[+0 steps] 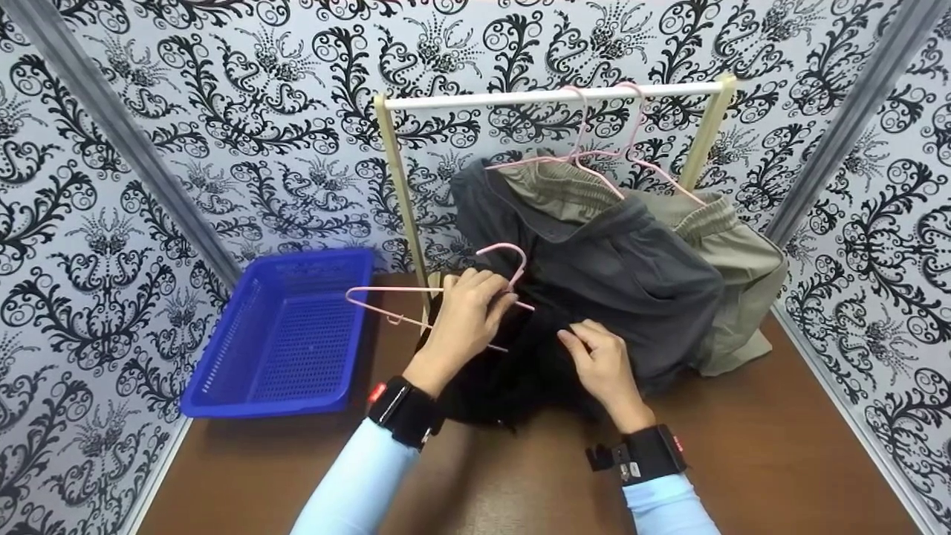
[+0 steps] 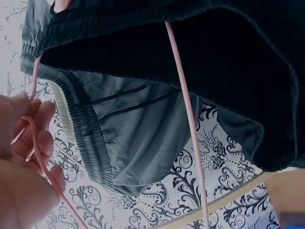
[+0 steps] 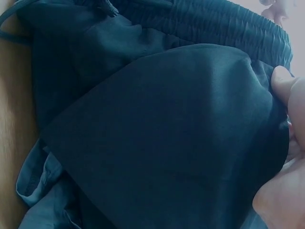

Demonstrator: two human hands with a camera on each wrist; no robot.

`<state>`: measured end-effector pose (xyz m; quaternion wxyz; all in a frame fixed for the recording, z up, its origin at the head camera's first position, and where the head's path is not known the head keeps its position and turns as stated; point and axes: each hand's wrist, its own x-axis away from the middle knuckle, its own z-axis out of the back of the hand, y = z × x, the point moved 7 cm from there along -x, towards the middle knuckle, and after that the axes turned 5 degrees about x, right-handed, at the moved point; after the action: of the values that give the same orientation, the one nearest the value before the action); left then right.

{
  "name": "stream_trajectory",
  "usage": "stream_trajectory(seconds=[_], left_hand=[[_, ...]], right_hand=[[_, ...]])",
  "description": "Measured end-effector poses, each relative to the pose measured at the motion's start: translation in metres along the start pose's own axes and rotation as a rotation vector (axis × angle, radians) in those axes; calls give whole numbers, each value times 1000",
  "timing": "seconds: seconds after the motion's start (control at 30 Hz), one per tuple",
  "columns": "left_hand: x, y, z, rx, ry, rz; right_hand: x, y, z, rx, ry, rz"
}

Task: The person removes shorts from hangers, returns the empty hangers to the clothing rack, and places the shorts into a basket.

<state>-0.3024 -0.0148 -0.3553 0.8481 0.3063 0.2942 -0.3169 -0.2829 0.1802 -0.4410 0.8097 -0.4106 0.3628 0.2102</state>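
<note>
My left hand (image 1: 468, 308) grips a pink hanger (image 1: 394, 288) just below its hook. Black shorts (image 1: 483, 394) with an elastic waistband hang about the hanger. In the left wrist view, one end of the hanger (image 2: 181, 71) passes into the waistband opening. My right hand (image 1: 605, 364) pinches the shorts near the waistband. Seen from the right wrist, its thumb (image 3: 282, 78) lies on the dark cloth (image 3: 167, 129) and the other fingers are largely hidden. Dark grey shorts (image 1: 624, 260) hang just behind my hands.
A rack with a white rail (image 1: 483, 99) and wooden posts stands behind. Khaki shorts (image 1: 743, 275) hang at its right on another pink hanger (image 1: 672, 180). A blue plastic basket (image 1: 267, 409) sits at the left on the brown table (image 1: 505, 483). Patterned walls enclose the table.
</note>
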Motion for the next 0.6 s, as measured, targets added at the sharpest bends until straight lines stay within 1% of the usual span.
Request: stream_trajectory(seconds=[0.17, 0.3, 0.6], left_hand=[[0, -1, 0, 10, 21, 6], [0, -1, 1, 5, 25, 4], [-1, -4, 9, 20, 41, 9]], right_hand=[[0, -2, 0, -7, -1, 10], [0, -1, 0, -17, -17, -9], [2, 2, 2, -19, -6, -18]])
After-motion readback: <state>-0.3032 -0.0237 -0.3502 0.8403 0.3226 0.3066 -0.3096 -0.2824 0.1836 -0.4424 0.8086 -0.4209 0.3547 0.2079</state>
